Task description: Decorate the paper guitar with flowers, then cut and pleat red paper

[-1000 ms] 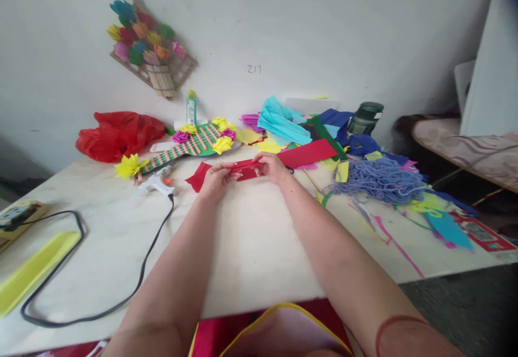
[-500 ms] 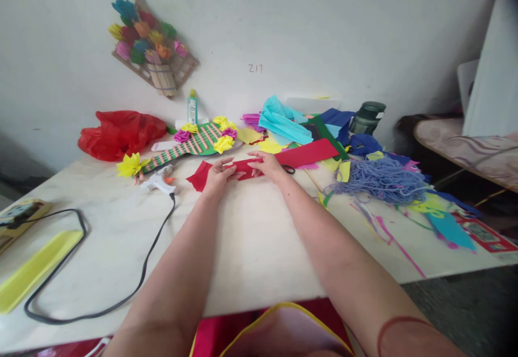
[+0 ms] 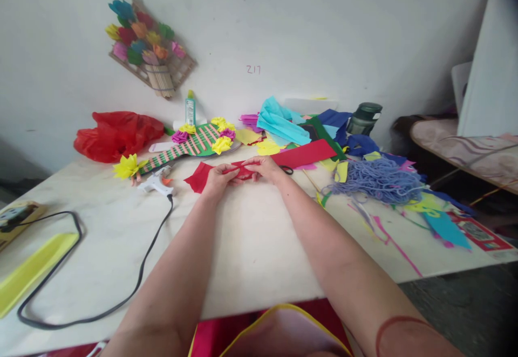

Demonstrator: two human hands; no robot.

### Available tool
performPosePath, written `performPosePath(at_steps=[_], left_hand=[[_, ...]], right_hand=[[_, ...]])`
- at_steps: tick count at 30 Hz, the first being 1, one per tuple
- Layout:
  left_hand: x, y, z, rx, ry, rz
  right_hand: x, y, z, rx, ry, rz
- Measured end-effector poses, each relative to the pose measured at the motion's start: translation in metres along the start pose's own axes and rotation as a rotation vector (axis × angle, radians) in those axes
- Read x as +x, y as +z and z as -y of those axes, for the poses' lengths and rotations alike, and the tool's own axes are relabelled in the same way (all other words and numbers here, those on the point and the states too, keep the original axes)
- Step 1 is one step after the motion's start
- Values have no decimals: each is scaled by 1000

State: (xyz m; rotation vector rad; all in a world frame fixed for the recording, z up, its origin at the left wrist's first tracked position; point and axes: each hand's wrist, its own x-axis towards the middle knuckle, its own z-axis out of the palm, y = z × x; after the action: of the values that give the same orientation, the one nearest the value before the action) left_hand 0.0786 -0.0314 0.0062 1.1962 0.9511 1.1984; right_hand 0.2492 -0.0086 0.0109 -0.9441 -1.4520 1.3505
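Observation:
Close together in the middle of the table, my left hand (image 3: 220, 178) and my right hand (image 3: 264, 168) pinch a small piece of red crepe paper (image 3: 242, 171) between thumbs and fingers. Its lower part is hidden by my fingers. A crumpled red scrap (image 3: 199, 178) lies beside my left hand, and a long red crepe strip (image 3: 305, 153) stretches away behind my right hand. The black handle of what look like scissors (image 3: 287, 170) shows by my right wrist. Left of my hands rests a white glue gun (image 3: 157, 183).
A green paper guitar (image 3: 194, 145) with paper flowers lies behind the glue gun. A red plastic bag (image 3: 119, 135) sits at the back left. Blue yarn (image 3: 376, 180), cyan crepe paper (image 3: 281, 122) and a dark green jar (image 3: 365, 118) crowd the right. A black cord (image 3: 141, 270) loops across the left.
My right hand's fingers have come in closer to my left, and the red paper between them is now pinched and bunched smaller. The view has shifted slightly.

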Motion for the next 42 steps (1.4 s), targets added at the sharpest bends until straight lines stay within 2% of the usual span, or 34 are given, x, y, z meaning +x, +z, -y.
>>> performPosePath(at_steps=[3,10,14,19,23,26,29,35,39,42], left_hand=[[1,-1,1,-36,18,0],[0,-5,-1,-162,27,53],[0,-4,-2,-162,41,96],[-1,-1,-1,-70,65,50],[-2,3,1,111,161,-6],[-1,4,3,307,229,-52],[2,2,5,447,240,-69],[3,0,2,547,187,-86],[6,0,4,625,263,-150],[7,0,5,699,315,-185]], right_hand=[[-1,-2,0,50,-13,49],[-3,-3,4,100,-26,54],[-1,-1,2,-24,-80,1],[5,0,-3,-209,-60,16],[7,-3,-7,-365,-59,4],[8,-4,-9,-377,-88,-47],[7,-4,-10,-407,-126,-35],[5,1,-3,-500,-136,-17],[4,1,0,-487,-140,-24],[3,-1,2,-477,-84,34]])
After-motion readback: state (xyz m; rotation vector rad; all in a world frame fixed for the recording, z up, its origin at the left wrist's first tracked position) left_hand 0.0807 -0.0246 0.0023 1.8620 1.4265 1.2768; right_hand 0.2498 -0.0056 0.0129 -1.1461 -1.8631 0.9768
